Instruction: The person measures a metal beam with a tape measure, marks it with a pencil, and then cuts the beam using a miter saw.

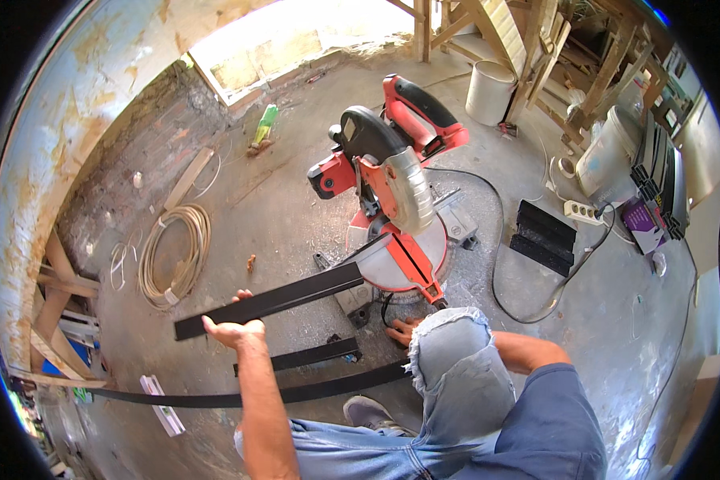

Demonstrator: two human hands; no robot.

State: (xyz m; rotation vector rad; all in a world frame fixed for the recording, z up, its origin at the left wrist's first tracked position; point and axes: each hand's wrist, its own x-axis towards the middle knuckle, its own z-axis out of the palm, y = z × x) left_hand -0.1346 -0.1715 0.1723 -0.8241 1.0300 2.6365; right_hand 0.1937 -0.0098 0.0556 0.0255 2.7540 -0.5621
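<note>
Far left: coil of pale cable (176,250) lying on the concrete floor (280,208), near a brick wall base. Below it: white plastic piece (162,406) on the floor, just beside a long black strip (216,398) running left to right.

Left of centre: left hand (234,326) gripping the near end of a black profile bar (268,302); fingers (242,297) curled over the far edge, thumb on the near side, bar pinched between. Bar raised off the floor, tilted up to the right, far end resting on the base of the saw. Short black offcut (300,356) lying on the floor between bar and long strip.

Centre: red and grey mitre saw (392,184) standing on the floor, head lowered.

Right of centre: right hand (404,330) on the floor beside the saw base, mostly hidden behind a denim-clad knee (452,344); finger state cannot be told.

Right: stacked black profile pieces (546,236), white power strip (582,211), white buckets (490,92).
</note>
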